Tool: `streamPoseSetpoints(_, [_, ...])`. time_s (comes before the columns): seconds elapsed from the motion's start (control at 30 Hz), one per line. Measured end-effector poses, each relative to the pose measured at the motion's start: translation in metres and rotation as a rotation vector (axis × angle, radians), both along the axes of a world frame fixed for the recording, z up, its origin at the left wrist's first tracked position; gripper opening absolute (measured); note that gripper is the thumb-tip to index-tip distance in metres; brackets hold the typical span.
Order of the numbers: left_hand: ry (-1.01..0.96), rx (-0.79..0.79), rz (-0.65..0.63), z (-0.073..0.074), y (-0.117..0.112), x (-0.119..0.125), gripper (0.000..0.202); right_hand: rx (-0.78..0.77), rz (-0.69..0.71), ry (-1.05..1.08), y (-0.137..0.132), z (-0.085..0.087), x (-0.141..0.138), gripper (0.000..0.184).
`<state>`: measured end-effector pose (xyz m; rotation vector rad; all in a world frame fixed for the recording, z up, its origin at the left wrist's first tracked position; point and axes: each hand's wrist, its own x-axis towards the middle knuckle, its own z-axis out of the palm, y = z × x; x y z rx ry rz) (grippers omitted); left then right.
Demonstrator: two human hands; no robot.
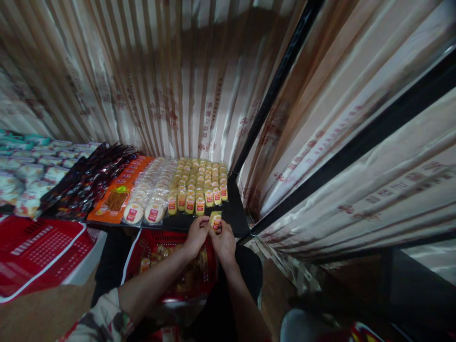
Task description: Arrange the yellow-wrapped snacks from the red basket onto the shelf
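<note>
A small yellow snack packet [215,220] with a red and white label is held upright between my two hands, just over the front edge of the black shelf [233,209]. My left hand [197,235] pinches its left side. My right hand [223,241] grips its right side and lower part. Right behind them, rows of matching yellow packets [200,204] stand close together on the shelf. Below my hands sits a red basket [156,236] with more packets lying loose in it, partly hidden by my forearms.
Left of the yellow rows are round white cakes [155,213] in clear wrap, an orange bag [116,197], dark shiny packets [81,178] and white packets [32,185]. Another red basket [42,247] stands lower left. Pleated printed curtains [199,80] and a black pole [274,90] border the shelf.
</note>
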<state>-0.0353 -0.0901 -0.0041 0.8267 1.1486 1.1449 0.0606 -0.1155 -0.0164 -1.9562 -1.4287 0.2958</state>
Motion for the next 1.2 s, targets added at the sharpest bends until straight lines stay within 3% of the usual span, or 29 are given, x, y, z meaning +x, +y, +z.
streamPoseSetpoints(0.3, [0.239, 0.099, -0.002, -0.002, 0.004, -0.002, 0.023, 0.1, -0.011, -0.003, 0.031, -0.004, 0.0, 0.04])
streamPoseSetpoints(0.7, [0.067, 0.025, -0.008, -0.016, 0.017, 0.0, 0.024, 0.151, -0.007, 0.003, 0.059, -0.019, -0.001, 0.042])
streamPoseSetpoints(1.03, [0.243, 0.103, -0.042, -0.016, 0.018, -0.004, 0.026, 0.172, -0.01, -0.011, 0.071, -0.025, -0.005, 0.044])
streamPoseSetpoints(1.2, [0.173, 0.113, -0.055, -0.017, 0.02, -0.005, 0.024, 0.184, 0.012, 0.042, 0.074, -0.025, -0.005, 0.042])
